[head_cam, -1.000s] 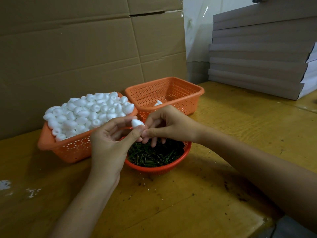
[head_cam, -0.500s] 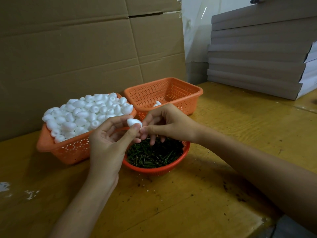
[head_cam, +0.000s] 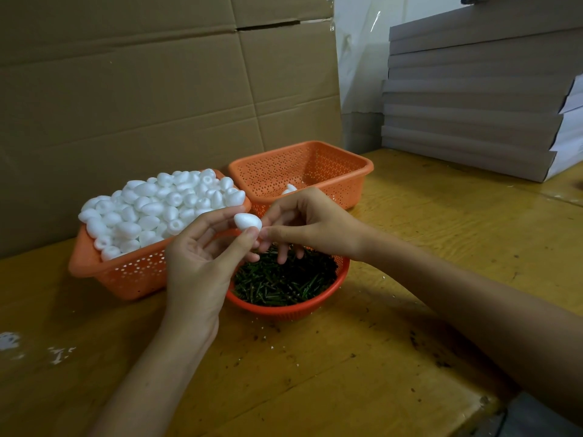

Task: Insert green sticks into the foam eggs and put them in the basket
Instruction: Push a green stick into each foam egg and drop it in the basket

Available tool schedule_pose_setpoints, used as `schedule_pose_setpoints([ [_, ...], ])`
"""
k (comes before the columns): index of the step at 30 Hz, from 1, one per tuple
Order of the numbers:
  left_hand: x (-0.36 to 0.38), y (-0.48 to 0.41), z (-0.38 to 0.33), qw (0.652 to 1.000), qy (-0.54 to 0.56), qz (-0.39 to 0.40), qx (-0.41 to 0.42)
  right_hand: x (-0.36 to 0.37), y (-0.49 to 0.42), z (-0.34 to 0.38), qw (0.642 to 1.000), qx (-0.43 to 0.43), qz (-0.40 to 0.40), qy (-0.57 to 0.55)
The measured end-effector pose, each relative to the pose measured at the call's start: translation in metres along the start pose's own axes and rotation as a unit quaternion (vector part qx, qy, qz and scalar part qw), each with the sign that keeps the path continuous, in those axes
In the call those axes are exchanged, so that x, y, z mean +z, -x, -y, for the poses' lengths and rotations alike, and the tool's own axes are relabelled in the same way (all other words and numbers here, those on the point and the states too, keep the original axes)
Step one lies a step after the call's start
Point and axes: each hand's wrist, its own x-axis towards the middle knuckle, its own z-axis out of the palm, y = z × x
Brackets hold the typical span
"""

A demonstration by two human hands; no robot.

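Observation:
My left hand [head_cam: 198, 263] pinches a white foam egg [head_cam: 247, 221] between thumb and fingers above the round orange bowl [head_cam: 284, 310] of green sticks [head_cam: 284, 280]. My right hand [head_cam: 312, 225] has its thumb and forefinger pressed together against the egg's right end; any stick between them is hidden. An orange basket [head_cam: 126, 275] heaped with white foam eggs [head_cam: 157, 206] stands to the left. Behind the hands, a second orange basket [head_cam: 356, 167] holds one egg [head_cam: 289, 188], partly hidden.
Both baskets and the bowl sit on a yellow wooden table [head_cam: 410, 263]. A brown cardboard wall [head_cam: 142, 89] rises behind them. A stack of flat grey boxes [head_cam: 473, 99] fills the back right. White foam crumbs [head_cam: 9, 340] lie at the left edge.
Both hands, still joined at the egg, have drifted very slightly left and up. The grip looks the same.

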Motion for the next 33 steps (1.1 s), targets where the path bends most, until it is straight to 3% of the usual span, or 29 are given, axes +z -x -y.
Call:
schedule_pose_setpoints([
  [33, -0.0006, -0.0013, 0.0001, 1.000, 0.007, -0.002, -0.011, -0.0006, -0.0013, -0.0002, 1.000, 0.003, 0.019, 0.003],
])
